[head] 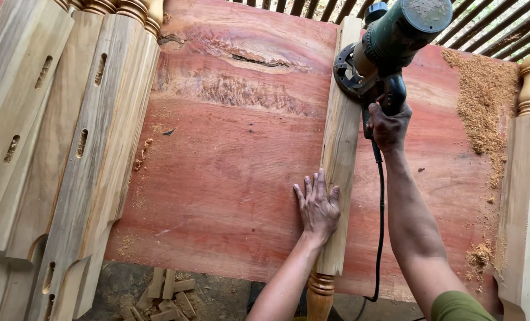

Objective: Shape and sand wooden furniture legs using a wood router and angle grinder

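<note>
My left hand (318, 208) lies flat with its fingers (310, 189) spread apart, palm down, pressing partly on the pale wooden post (340, 137) and partly on the reddish slab tabletop (229, 172) just left of it. The post runs lengthwise away from my fingertips, its turned round end (320, 291) sticking out past the near edge of the slab, below my wrist. My right hand (389, 125) is clamped around the dark handle of a green power router (390, 41), fingers closed tight on it. The tool's round base sits against the far part of the post, well beyond my left fingers. Its black cord (380, 226) hangs down between my two forearms. To the right of my right hand, sawdust (485, 101) is piled on the slab, and past it stands another pale post (527, 202). Far to the left of my left fingers, several mortised posts (69, 148) lie side by side. Small wood offcuts (167, 294) lie on the ground below the slab
</note>
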